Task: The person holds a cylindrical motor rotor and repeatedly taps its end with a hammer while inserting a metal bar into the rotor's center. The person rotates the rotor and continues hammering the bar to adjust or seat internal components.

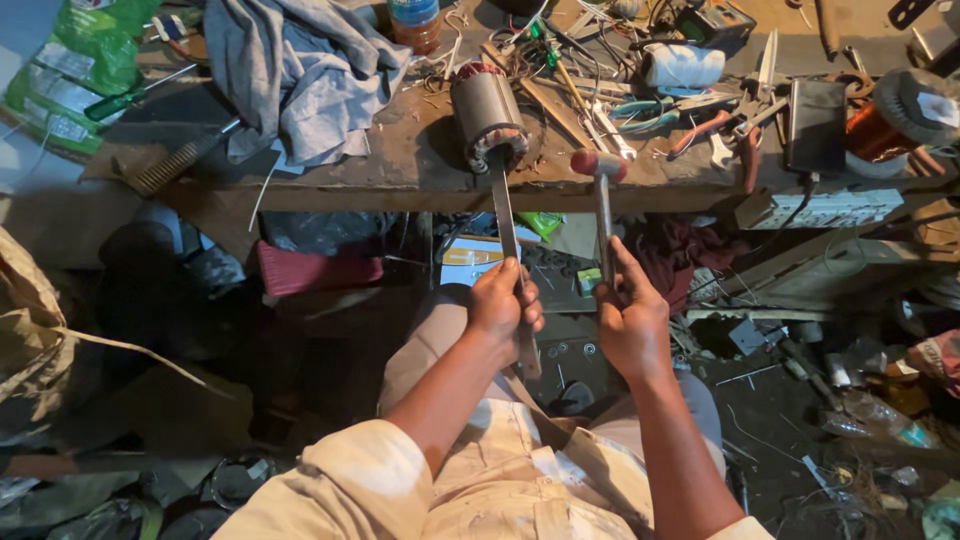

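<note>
Seen from above, looking down at a person's two bare hands in front of a cluttered wooden workbench (420,170). The left hand (503,300) is clenched around a long flat metal bar (506,220). The bar's far end rests inside a grey motor core (487,112), a ribbed metal cylinder with reddish winding at its top, standing near the bench's front edge. The right hand (628,320) grips the thin metal handle of a hammer (601,185); its rounded reddish head sits just right of the bar's tip, beside the cylinder.

At the top left lies a green plastic bag (75,70) with a white patch. A crumpled grey cloth (300,70) lies right of it. A white roll (683,66), pliers and screwdrivers crowd the right side. A spool of copper wire (885,130) sits at the far right, with a white power strip (825,208) below it.
</note>
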